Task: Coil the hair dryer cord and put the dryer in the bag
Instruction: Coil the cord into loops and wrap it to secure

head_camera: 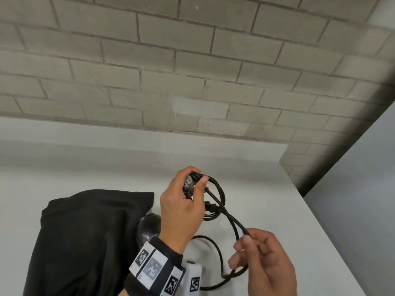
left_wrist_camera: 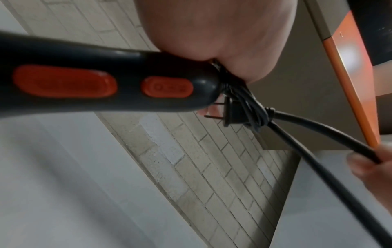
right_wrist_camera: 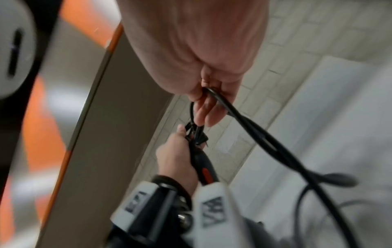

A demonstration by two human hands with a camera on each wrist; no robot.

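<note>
The black hair dryer's body (head_camera: 149,228) shows below my left wrist, beside the black cloth bag (head_camera: 85,236) lying on the white table (head_camera: 267,184). My left hand (head_camera: 195,178) grips the end of the dryer's handle (left_wrist_camera: 106,80), which has orange buttons, and holds several cord loops (head_camera: 222,195) against it. The plug (left_wrist_camera: 231,114) hangs at the handle's end. My right hand (head_camera: 245,242) pinches a doubled stretch of the cord (right_wrist_camera: 275,147) to the lower right of the left hand. Loose cord (head_camera: 220,259) trails on the table beneath both hands.
A grey brick wall (head_camera: 192,71) stands behind the table. The table's right edge (head_camera: 299,189) runs diagonally, with a grey panel (head_camera: 352,199) beyond it. The bag covers the table's near left part.
</note>
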